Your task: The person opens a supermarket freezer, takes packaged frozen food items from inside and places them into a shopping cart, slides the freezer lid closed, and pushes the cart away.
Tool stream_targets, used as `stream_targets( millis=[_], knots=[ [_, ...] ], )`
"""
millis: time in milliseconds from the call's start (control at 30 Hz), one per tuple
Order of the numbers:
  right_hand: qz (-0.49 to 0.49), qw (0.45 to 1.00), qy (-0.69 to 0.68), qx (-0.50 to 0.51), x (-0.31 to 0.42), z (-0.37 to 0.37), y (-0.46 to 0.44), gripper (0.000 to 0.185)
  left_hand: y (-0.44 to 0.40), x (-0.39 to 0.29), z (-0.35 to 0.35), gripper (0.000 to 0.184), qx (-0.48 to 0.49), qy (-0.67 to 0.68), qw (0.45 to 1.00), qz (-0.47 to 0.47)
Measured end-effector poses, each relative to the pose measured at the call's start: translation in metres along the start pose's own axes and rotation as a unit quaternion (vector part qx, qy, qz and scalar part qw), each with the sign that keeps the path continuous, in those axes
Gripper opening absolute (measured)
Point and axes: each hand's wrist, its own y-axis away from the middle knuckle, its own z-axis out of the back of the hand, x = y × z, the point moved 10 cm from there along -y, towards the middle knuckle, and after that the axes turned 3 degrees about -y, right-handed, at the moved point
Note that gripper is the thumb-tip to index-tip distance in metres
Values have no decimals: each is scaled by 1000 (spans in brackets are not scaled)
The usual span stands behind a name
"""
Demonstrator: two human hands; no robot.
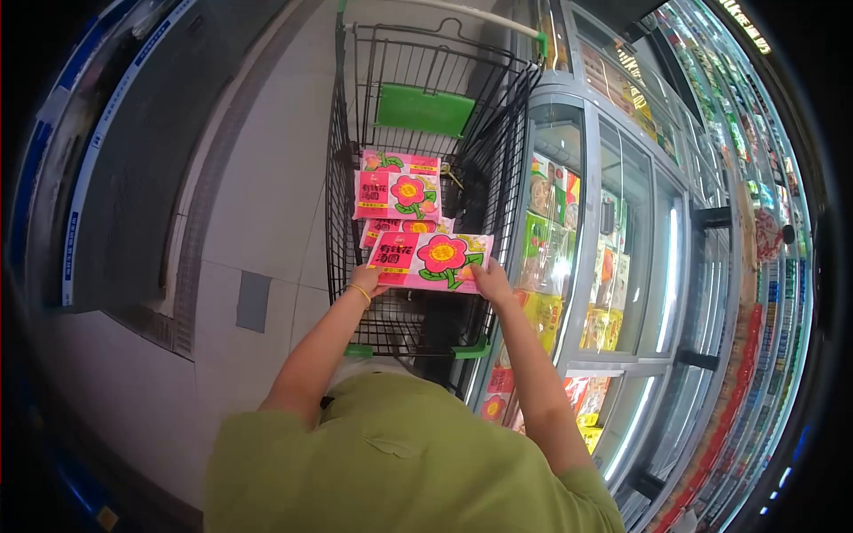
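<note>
Between my two hands I hold a pink bag of tangyuan [404, 258] with a big flower printed on it, over the near end of the shopping cart [333, 191]. My left hand [366, 279] grips its left end, and a yellow band circles that wrist. At the right end, my right hand [491, 280] is closed on the bag's edge. Beyond it, more pink bags of the same kind lie in the cart, among them one bag [397, 195] in full view and a pink bag [404, 161] farther back. The held bag partly covers another one.
Close along the cart's right side stands a glass-doored freezer [577, 222] with packaged food inside. Shelves with many products [764, 355] rise farther right. On the left is a dark display case [142, 160]. Grey tiled floor [267, 209] lies between it and the cart.
</note>
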Motion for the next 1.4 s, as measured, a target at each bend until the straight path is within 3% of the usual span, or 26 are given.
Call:
stream_targets(
  millis=[67,133,200,233,267,300,333,400,433,500,533,600,700,767,933,1000,1067,1133,1200,1233,1333,1367,1400],
  knots=[
    [-10,1000,-27,10,-13,-22,-31,31,-29,-9,10,23,-20,74,997,3],
    [-91,996,16,3,-26,-37,-55,30,-55,-25,13,26,-28,112,993,-19],
    [-86,996,21,-5,-12,-44,-66,35,-81,-51,18,37,-48,165,980,-102],
    [-40,999,11,-26,-5,-43,-73,39,-95,-54,17,37,-48,165,980,-98],
    [7,999,3,-47,1,-42,-77,43,-109,-69,30,42,-108,90,976,-166],
    [-1,1000,-8,15,16,-47,-72,38,-122,-81,43,49,-166,13,959,-230],
    [-7,1000,-6,17,25,-44,-64,38,-158,-67,59,74,-196,-43,961,-188],
    [-36,991,-33,121,30,-62,-48,28,-139,-78,75,80,-334,-151,917,-157],
    [-32,986,-96,135,30,-66,-35,25,-114,-91,73,80,-331,-153,918,-156],
    [-51,977,-95,183,18,-72,-1,26,-68,-105,38,63,-151,-102,978,-100],
    [-31,982,-55,181,21,-67,19,26,-78,-90,38,63,-146,-107,978,-99],
    [-6,984,-46,169,14,-60,59,27,-113,-48,35,25,-75,18,991,-110],
    [-48,987,-88,126,18,-30,119,26,-77,-24,0,24,2,-41,997,-71],
    [-9,996,-65,60,28,0,158,21,-43,-15,-41,26,70,-127,987,-65],
    [-41,983,-93,-153,20,98,255,20,43,-13,-169,34,208,-296,922,-142],
    [-83,963,-131,-219,2,144,308,21,79,-8,-230,35,268,-331,885,-188],
    [-144,896,-192,-374,-47,182,381,19,136,-8,-294,32,385,-367,795,-292],
    [-116,834,-208,-497,-89,215,453,21,179,8,-341,29,422,-418,750,-293],
    [-153,783,-227,-559,-131,226,512,22,246,34,-393,26,518,-414,669,-336],
    [-180,778,-212,-563,-148,227,532,22,266,51,-414,26,524,-429,655,-334],
    [-223,773,-221,-552,-195,217,563,24,324,134,-464,24,617,-511,501,-326],
    [-249,809,-199,-494,-207,211,557,25,339,166,-478,23,647,-527,450,-318],
    [-272,843,-175,-431,-220,206,550,27,351,196,-487,23,645,-576,352,-358]
  ],
)
